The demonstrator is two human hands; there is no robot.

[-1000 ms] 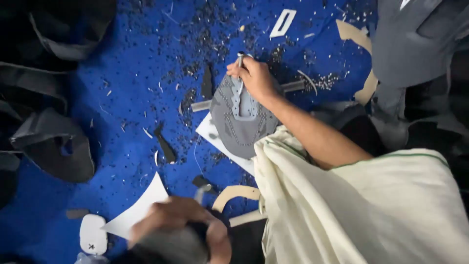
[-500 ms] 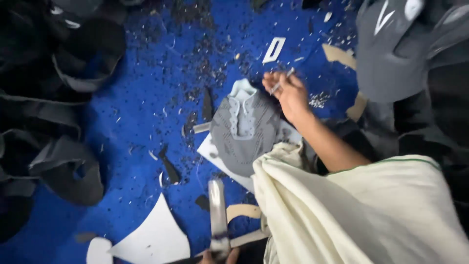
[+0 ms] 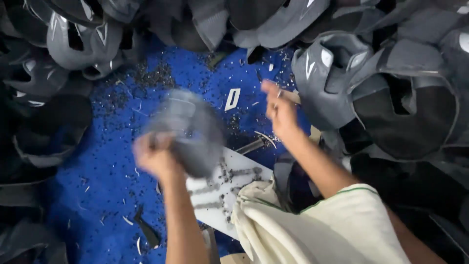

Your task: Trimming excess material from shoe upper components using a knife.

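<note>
On the far left you see a heap of gray shoe tops [image 3: 73, 44], dark and light gray, piled along the edge of the blue tabletop [image 3: 97, 161]. The blue tabletop is dotted with lots of tiny dark scraps [image 3: 146, 78].

Next comes your left hand [image 3: 154, 154]. Its grip is closed on a gray shoe piece [image 3: 188, 129]. The gray shoe piece is up off the tabletop, just above your hand, and it looks blurry, so you cannot tell its exact shape. It hangs over the near end of a white board [image 3: 229, 188]. The white board lies flat on the blue tabletop and has some dark bits scattered on it. Near your left arm, lower down, a thin dark strip [image 3: 146, 232] lies on the blue.

In the middle, a bit farther away, a small white slanted piece [image 3: 232, 99] lies flat on the tabletop, well apart from both hands.

Then comes your right hand [image 3: 278, 110]. It is lifted over the tabletop, and it is blurry too. The fingers look loosely spread, but you cannot tell whether the grip is open or holding some small thing. Just below it a thin gray bar [image 3: 251, 145] lies beside the white board.

Your cream sleeve [image 3: 317, 230] fills the bottom right. On the far right sits a big pile of more gray shoe tops [image 3: 391, 83], close beside your right hand.
</note>
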